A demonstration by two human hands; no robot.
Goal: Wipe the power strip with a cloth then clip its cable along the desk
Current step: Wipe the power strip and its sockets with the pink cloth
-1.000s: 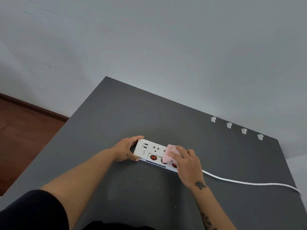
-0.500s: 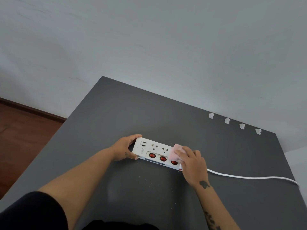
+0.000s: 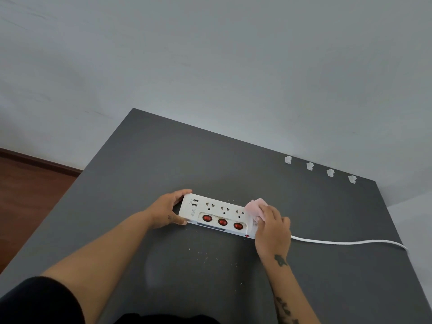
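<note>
A pale grey wall (image 3: 233, 66) rises behind a dark grey desk (image 3: 163, 164), and a strip of brown wooden floor (image 3: 28, 195) shows left of the desk. The white power strip (image 3: 217, 213) lies flat near the middle of the desk, its length running left to right, with three sockets along its far side and three red switches (image 3: 222, 222) along its near side.

The left hand (image 3: 168, 210) grips the strip's left end, thumb on the near edge and fingers curled over the far edge, clamping the end between them. The right hand (image 3: 272, 226) rests on the strip's right end, fingers pressed down on a bunched pink cloth (image 3: 255, 206) that sits against the top of the strip there.

A white cable (image 3: 350, 242) leaves the strip's right end from under the right hand and trails along the desk to its right edge. Four small white clips (image 3: 310, 166) stand in a row along the desk's far edge, beyond and to the right of the strip, well apart from the cable. Pale crumbs (image 3: 205, 256) are scattered on the desk just in front of the strip.
</note>
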